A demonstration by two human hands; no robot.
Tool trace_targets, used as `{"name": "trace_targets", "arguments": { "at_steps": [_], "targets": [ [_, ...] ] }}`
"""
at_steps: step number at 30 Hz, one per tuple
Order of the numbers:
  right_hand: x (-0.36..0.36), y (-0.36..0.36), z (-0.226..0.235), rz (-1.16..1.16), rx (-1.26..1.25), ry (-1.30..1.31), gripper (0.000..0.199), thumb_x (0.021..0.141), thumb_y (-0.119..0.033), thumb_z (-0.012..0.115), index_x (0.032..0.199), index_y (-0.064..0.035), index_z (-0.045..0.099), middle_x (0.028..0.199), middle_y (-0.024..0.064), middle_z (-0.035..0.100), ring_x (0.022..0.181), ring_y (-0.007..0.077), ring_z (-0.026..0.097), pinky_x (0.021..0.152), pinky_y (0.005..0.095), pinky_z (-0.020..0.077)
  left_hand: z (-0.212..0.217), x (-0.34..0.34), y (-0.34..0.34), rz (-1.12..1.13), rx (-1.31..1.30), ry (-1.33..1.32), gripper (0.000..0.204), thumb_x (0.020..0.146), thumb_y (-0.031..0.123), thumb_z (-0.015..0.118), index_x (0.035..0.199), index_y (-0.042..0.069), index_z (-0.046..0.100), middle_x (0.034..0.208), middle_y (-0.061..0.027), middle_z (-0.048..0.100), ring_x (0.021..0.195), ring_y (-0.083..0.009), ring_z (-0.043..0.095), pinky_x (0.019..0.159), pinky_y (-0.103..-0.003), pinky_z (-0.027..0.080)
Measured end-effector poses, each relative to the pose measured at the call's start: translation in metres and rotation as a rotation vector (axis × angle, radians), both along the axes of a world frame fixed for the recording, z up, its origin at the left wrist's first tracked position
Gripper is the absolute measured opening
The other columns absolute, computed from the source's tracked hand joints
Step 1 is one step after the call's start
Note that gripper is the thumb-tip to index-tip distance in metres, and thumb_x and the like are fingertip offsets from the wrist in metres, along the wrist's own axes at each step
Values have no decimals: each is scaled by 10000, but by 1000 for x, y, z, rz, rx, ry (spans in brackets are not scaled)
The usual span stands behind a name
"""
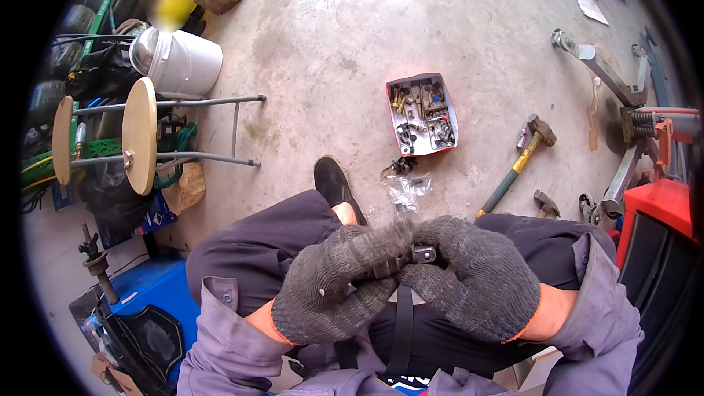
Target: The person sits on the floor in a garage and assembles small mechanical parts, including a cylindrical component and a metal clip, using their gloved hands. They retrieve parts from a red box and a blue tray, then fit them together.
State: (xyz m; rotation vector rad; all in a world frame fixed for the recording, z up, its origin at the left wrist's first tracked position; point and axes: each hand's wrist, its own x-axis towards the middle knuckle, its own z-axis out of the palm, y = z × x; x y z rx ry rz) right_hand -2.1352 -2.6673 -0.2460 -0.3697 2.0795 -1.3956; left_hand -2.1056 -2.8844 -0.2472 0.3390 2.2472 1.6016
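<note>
Both my hands wear dark grey knitted gloves with orange cuffs and meet over my lap. My left hand (331, 286) is closed around a small dark piece (424, 254) with a rounded, shiny end that looks like a metal fitting. My right hand (477, 279) pinches the same piece from the other side, fingers curled. Most of the piece is hidden by the gloves, so I cannot tell its exact kind. Just below the hands, a black strap (402, 330) runs down toward my body. A crumpled clear plastic bag (408, 192) lies on the floor just beyond them.
A red-rimmed box (456, 132) of bolts and small hardware sits ahead, with dark parts (402, 166) beside it. To the right lie a sledgehammer (519, 165), a small hammer (546, 204) and a wheeled metal jack (631, 114). A round-topped stool (139, 136) and white bucket (187, 62) stand left.
</note>
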Motion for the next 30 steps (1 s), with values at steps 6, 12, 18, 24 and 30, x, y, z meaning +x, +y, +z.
{"name": "trace_targets", "arguments": {
  "at_steps": [6,12,18,24,30],
  "targets": [
    [0,4,1,32,-72,-70,352,891,-271,675,1159,-49,617,955,170,661,855,362,674,744,432,537,9,2,-4,-16,35,-161,578,843,25,732,1380,18,518,1261,-167,632,1086,-218,667,889,-325,545],
    [0,-1,1,-3,-121,-38,407,877,-247,712,1205,-26,614,994,165,682,869,299,696,765,389,554,15,0,-4,130,317,-466,604,876,-15,691,1425,-13,439,1363,-166,563,1193,-221,595,985,-347,513],
    [0,1,2,20,-115,4,422,854,-201,740,1212,-16,617,992,164,693,863,258,707,768,363,563,17,-1,1,211,325,-552,695,845,80,751,1435,-33,403,1414,-205,509,1247,-276,565,1025,-394,500],
    [0,5,1,-3,-109,-1,442,825,-179,770,1210,-23,617,971,152,695,836,226,704,744,331,562,16,-5,-9,96,436,-603,703,886,-22,613,1514,-9,298,1417,-139,494,1240,-186,528,989,-309,473],
    [0,3,4,-48,-105,11,382,864,-226,713,1183,-35,627,977,162,688,850,298,695,737,378,555,5,4,-4,78,224,-325,653,886,1,621,1486,-6,362,1349,-153,552,1159,-216,601,965,-340,491]
  ]
}}
